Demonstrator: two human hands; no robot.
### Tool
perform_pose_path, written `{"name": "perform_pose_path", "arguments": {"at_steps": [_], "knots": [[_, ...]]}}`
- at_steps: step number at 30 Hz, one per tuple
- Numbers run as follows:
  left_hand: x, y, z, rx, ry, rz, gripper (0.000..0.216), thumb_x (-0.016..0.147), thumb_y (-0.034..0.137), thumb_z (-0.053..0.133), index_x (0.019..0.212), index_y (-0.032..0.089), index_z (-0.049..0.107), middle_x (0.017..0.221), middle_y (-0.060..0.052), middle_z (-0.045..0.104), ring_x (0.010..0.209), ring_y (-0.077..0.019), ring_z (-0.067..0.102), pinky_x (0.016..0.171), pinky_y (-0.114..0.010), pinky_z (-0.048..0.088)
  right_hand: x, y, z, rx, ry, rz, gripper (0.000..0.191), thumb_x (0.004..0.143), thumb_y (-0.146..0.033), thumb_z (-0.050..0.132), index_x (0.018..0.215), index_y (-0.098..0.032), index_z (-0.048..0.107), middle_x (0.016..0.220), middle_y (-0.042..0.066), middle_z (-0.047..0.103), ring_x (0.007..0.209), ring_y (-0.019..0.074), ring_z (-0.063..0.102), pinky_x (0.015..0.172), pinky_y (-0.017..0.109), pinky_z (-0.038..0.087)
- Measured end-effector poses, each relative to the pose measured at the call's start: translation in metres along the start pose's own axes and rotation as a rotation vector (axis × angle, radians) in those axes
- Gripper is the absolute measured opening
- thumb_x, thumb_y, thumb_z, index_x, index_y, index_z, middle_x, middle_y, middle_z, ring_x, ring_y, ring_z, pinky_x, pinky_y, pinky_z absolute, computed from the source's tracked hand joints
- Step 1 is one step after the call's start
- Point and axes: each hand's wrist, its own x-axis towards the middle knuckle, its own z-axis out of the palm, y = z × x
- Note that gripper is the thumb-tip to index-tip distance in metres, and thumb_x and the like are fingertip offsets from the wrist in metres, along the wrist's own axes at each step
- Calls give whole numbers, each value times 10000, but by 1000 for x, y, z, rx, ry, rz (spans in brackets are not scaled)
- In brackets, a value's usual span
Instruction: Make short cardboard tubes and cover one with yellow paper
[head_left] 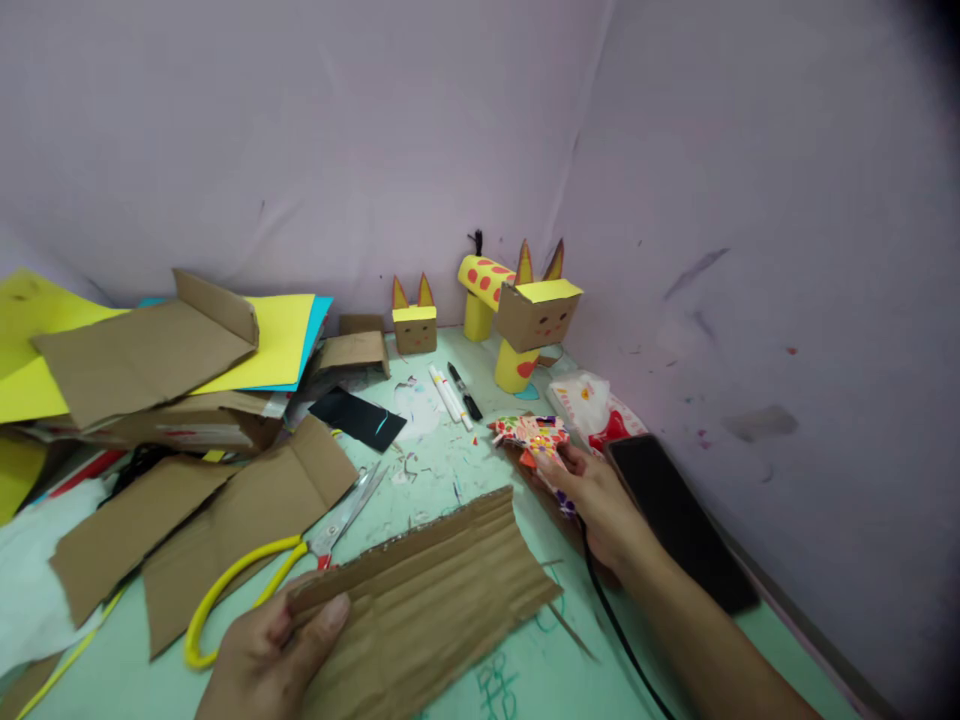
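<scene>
My left hand (281,645) is closed on the near left part of a bent cardboard piece (442,600), thumb on top, its ribbed face towards me. My right hand (600,500) is wrapped round a flower-patterned glue gun (529,432) with an orange trigger, its nozzle pointing left. A black cord (611,610) runs from its handle towards me. Yellow-handled scissors (289,560) lie with blades apart just beyond my left hand, partly over a cardboard sheet (247,520). Under the glue gun there is a strip of brown cardboard, mostly hidden.
At the back stand a spotted yellow animal figure (517,310) and a small eared cardboard head (415,330). Markers (451,398) and a black card (358,418) lie mid-table. Stacked paper and cardboard (150,350) fill the left. A dark phone-like slab (679,520) lies right, beside the wall.
</scene>
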Motion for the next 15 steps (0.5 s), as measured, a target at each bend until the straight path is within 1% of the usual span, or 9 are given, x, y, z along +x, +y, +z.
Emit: {"name": "perform_pose_path", "arguments": {"at_steps": [2, 4, 6, 8, 9, 10, 12, 14, 15], "knots": [[-4, 4, 7, -59, -19, -33, 400, 591, 548, 742, 839, 235, 750, 764, -26, 765, 606, -223, 694, 528, -270, 580, -1, -1, 0, -25, -23, 10, 401, 719, -436, 697, 1013, -169, 637, 1067, 101, 701, 1000, 277, 643, 848, 375, 505], [-6, 6, 11, -86, -85, -81, 416, 582, 534, 758, 848, 214, 745, 767, -38, 765, 596, -225, 692, 526, -278, 577, -7, -2, -2, -46, -33, 20, 418, 741, -447, 671, 1059, -180, 620, 1129, 113, 679, 1076, 292, 613, 898, 399, 489], [-8, 9, 13, -104, -133, -140, 460, 587, 531, 757, 903, 198, 729, 767, -51, 765, 598, -245, 696, 509, -302, 574, -19, -5, -7, -117, -4, -2, 494, 735, -449, 668, 1148, -191, 582, 1235, 124, 622, 1197, 310, 529, 982, 438, 434], [-11, 12, 16, -118, -144, -212, 504, 597, 515, 757, 977, 190, 704, 777, -59, 766, 624, -270, 705, 507, -323, 572, -39, -10, -16, -319, 54, -102, 604, 730, -443, 666, 1263, -204, 512, 1358, 123, 525, 1309, 321, 404, 1062, 481, 344], [-13, 14, 17, -119, -132, -242, 515, 602, 500, 759, 1006, 188, 691, 792, -61, 767, 641, -277, 708, 517, -327, 573, -50, -13, -21, -494, 91, -182, 613, 746, -444, 651, 1291, -214, 492, 1399, 120, 480, 1336, 329, 360, 1078, 512, 311], [-15, 15, 20, -120, -123, -267, 517, 607, 484, 761, 1024, 189, 681, 822, -63, 767, 667, -281, 711, 529, -329, 573, -62, -16, -26, -635, 61, -265, 572, 778, -423, 631, 1299, -237, 487, 1403, 106, 478, 1323, 319, 385, 1072, 507, 327], [-18, 18, 25, -130, -133, -287, 511, 599, 461, 770, 1023, 192, 673, 909, -71, 760, 746, -294, 711, 560, -328, 574, -82, -19, -32, -790, -217, -529, 572, 770, -381, 675, 1298, -266, 488, 1341, 94, 550, 1238, 282, 504, 1005, 403, 441], [-18, 17, 29, -109, -131, -243, 493, 591, 445, 772, 1003, 195, 669, 981, -75, 745, 850, -307, 698, 634, -339, 577, -93, -17, -32, -861, -440, -760, 448, 769, -368, 688, 1189, -259, 578, 1201, 80, 660, 1111, 250, 611, 996, 365, 448], [-19, 15, 28, -60, -103, -197, 477, 596, 440, 765, 996, 199, 668, 1009, -74, 736, 910, -311, 683, 684, -346, 573, -96, -14, -31, -877, -511, -839, 340, 782, -333, 685, 1105, -251, 618, 1102, 58, 709, 1019, 216, 659, 996, 343, 443]]}}
